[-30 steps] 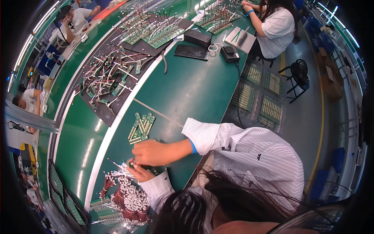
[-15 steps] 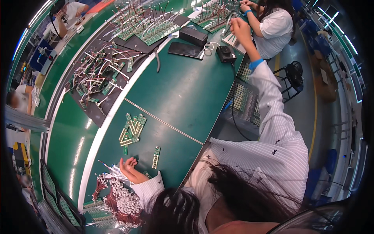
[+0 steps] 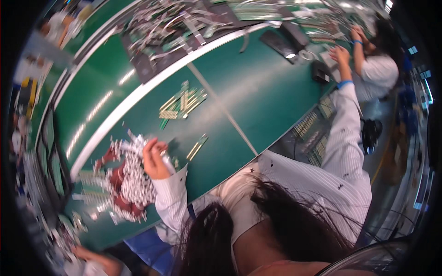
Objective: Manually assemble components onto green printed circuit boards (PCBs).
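My left hand [image 3: 155,158] hovers at the edge of a heap of red-brown wires with white connectors [image 3: 138,181]. Its fingers are loosely bent and apart, with nothing seen in them. To its right lies a single narrow green circuit board [image 3: 197,147] with a pale row of pads. Farther off is a small pile of similar boards [image 3: 169,114]. My right arm reaches far out to the right, a blue band on the wrist. At its end my right hand [image 3: 340,56] is over a pale flat object [image 3: 328,60] near a co-worker; blur hides what its fingers do.
A black phone [image 3: 278,46], a black box [image 3: 293,36] and a black adapter [image 3: 321,71] lie near the far right. Wired boards [image 3: 168,27] cover a dark mat at the back. A co-worker [image 3: 380,73] sits at the right. More boards [image 3: 92,184] lie at the left.
The whole view has turned and blurred, so the table appears swung round. My right hand has opened out somewhat and sits lower over the pale object. My left hand stays by the wires.
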